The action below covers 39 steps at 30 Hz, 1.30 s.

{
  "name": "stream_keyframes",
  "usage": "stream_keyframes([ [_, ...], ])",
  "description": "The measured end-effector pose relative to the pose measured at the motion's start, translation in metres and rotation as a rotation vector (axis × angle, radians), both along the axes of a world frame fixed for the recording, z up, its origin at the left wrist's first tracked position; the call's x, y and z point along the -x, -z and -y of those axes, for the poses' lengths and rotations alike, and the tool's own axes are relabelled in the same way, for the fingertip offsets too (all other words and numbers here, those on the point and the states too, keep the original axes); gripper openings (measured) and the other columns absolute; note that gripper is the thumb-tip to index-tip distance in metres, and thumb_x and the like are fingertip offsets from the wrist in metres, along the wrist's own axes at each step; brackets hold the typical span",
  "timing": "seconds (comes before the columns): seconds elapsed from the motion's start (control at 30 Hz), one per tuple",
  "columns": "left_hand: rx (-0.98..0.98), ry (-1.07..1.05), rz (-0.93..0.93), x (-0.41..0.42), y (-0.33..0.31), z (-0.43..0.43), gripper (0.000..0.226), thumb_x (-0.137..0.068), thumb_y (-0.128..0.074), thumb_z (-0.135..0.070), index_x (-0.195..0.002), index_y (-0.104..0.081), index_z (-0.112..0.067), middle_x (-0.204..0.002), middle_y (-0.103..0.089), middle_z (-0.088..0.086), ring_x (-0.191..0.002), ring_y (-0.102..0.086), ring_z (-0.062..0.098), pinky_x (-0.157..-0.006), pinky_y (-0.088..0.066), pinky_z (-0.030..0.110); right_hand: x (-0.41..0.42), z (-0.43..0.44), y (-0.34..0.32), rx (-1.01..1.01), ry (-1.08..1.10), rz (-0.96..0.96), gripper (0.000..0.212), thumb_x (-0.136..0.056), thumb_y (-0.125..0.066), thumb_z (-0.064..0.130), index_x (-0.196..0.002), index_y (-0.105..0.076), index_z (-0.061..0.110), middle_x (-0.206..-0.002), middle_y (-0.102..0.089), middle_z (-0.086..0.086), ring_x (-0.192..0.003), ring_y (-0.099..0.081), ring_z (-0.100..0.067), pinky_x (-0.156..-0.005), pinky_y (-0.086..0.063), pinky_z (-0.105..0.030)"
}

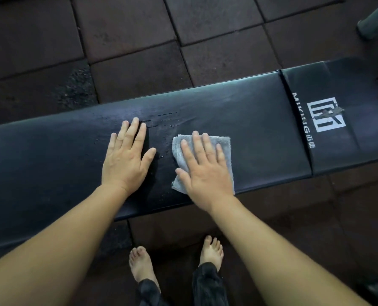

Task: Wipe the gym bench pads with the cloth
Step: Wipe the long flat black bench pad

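Note:
A long black bench pad (260,133) runs across the view from left to right. A shorter black pad (338,89) with a white logo joins it at the right end, past a narrow seam. My right hand (205,168) lies flat on a folded grey cloth (224,143) and presses it onto the long pad near its front edge. My left hand (126,155) rests flat on the bare pad just left of the cloth, fingers spread and holding nothing. Water droplets and wet streaks show on the pad around both hands.
The floor is dark brown rubber tiles (128,23) on both sides of the bench. My bare feet (141,266) stand on the tiles below the pad's front edge. A dark piece of equipment (375,21) stands at the top right corner.

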<state>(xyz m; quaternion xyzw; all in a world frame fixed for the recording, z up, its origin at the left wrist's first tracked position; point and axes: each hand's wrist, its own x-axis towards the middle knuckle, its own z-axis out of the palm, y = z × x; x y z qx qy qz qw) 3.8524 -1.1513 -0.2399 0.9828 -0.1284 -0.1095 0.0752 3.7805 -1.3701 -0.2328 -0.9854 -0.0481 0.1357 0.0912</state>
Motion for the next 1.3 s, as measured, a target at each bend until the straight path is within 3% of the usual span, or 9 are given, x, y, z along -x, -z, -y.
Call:
stream_keyframes([
  [0.13, -0.030, -0.020, 0.004, -0.003, -0.002, -0.038, 0.074, -0.104, -0.018, -0.060, -0.166, -0.016, -0.020, -0.175, -0.003, -0.003, -0.161, 0.003, 0.019, -0.130, -0.001, 0.046, -0.027, 0.069, 0.005, 0.000, 0.008, 0.052, 0.069, -0.098, -0.028, 0.057, -0.160, -0.034, 0.027, -0.170, -0.020, -0.006, -0.157, -0.017, -0.030, -0.125, -0.014, -0.053],
  [0.23, -0.045, -0.032, 0.016, -0.008, -0.001, -0.061, 0.074, -0.104, -0.018, -0.060, -0.166, -0.015, -0.019, -0.174, -0.003, -0.003, -0.161, 0.003, 0.019, -0.130, -0.002, 0.047, -0.059, 0.118, -0.001, 0.050, 0.260, 0.014, 0.073, -0.097, -0.018, 0.060, -0.164, -0.022, 0.029, -0.173, -0.008, -0.005, -0.159, -0.005, -0.027, -0.127, -0.006, -0.050],
  [0.37, -0.051, -0.049, 0.023, -0.006, 0.005, -0.084, 0.074, -0.104, -0.019, -0.059, -0.166, -0.017, -0.018, -0.174, -0.005, -0.002, -0.161, 0.000, 0.021, -0.129, -0.005, 0.051, -0.102, 0.062, -0.002, 0.114, 0.450, 0.037, 0.070, -0.106, -0.022, 0.057, -0.165, -0.012, 0.020, -0.172, 0.000, -0.012, -0.159, 0.002, -0.032, -0.127, -0.003, -0.055],
  [0.53, -0.045, -0.053, 0.030, -0.001, 0.007, -0.098, 0.072, -0.104, -0.020, -0.059, -0.166, -0.017, -0.022, -0.174, -0.005, -0.001, -0.161, -0.002, 0.023, -0.129, -0.005, 0.052, -0.123, -0.091, -0.009, 0.020, 0.022, -0.016, 0.071, -0.106, -0.023, 0.058, -0.165, -0.004, 0.024, -0.172, 0.007, -0.009, -0.158, 0.010, -0.030, -0.127, 0.006, -0.052],
  [0.63, -0.033, -0.095, 0.030, 0.000, 0.004, -0.107, 0.073, -0.104, -0.020, -0.059, -0.166, -0.018, -0.022, -0.174, -0.005, -0.002, -0.161, 0.000, 0.021, -0.129, -0.003, 0.051, -0.122, -0.097, -0.009, 0.003, -0.159, -0.033, 0.068, -0.106, -0.020, 0.060, -0.165, -0.004, 0.031, -0.173, 0.007, -0.002, -0.159, 0.010, -0.023, -0.127, 0.007, -0.046],
  [0.8, -0.034, -0.035, 0.026, 0.000, 0.002, -0.123, 0.072, -0.104, -0.020, -0.060, -0.166, -0.016, -0.024, -0.174, -0.001, -0.003, -0.161, 0.001, 0.021, -0.129, -0.004, 0.052, -0.119, 0.014, -0.006, 0.044, 0.153, 0.008, 0.068, -0.102, -0.023, 0.059, -0.164, -0.013, 0.034, -0.173, -0.002, 0.000, -0.159, 0.002, -0.021, -0.127, 0.003, -0.044],
  [0.93, -0.004, 0.004, 0.049, 0.003, 0.003, -0.129, 0.070, -0.105, -0.022, -0.059, -0.166, -0.016, -0.025, -0.175, -0.002, -0.002, -0.161, 0.000, 0.022, -0.128, -0.005, 0.053, -0.130, -0.013, -0.010, 0.113, 0.387, -0.015, 0.068, -0.106, -0.022, 0.057, -0.165, -0.009, 0.026, -0.173, 0.003, -0.008, -0.159, 0.006, -0.027, -0.127, 0.002, -0.050],
  [1.2, -0.025, 0.030, 0.040, 0.016, 0.010, -0.126, 0.070, -0.104, -0.021, -0.059, -0.166, -0.013, -0.027, -0.175, -0.002, -0.003, -0.161, -0.001, 0.021, -0.129, -0.004, 0.053, -0.130, -0.094, -0.011, 0.012, -0.123, -0.034, 0.067, -0.105, -0.024, 0.060, -0.164, -0.011, 0.033, -0.173, 0.001, 0.000, -0.159, 0.005, -0.022, -0.128, 0.003, -0.046],
  [1.3, -0.042, 0.032, 0.038, 0.015, 0.010, -0.126, 0.070, -0.105, -0.019, -0.060, -0.166, -0.010, -0.028, -0.175, 0.002, -0.004, -0.161, 0.003, 0.020, -0.129, -0.001, 0.050, -0.118, -0.024, -0.008, 0.051, 0.042, 0.003, 0.072, -0.099, -0.018, 0.065, -0.164, -0.013, 0.034, -0.173, -0.002, 0.001, -0.159, 0.001, -0.022, -0.128, 0.000, -0.046],
])
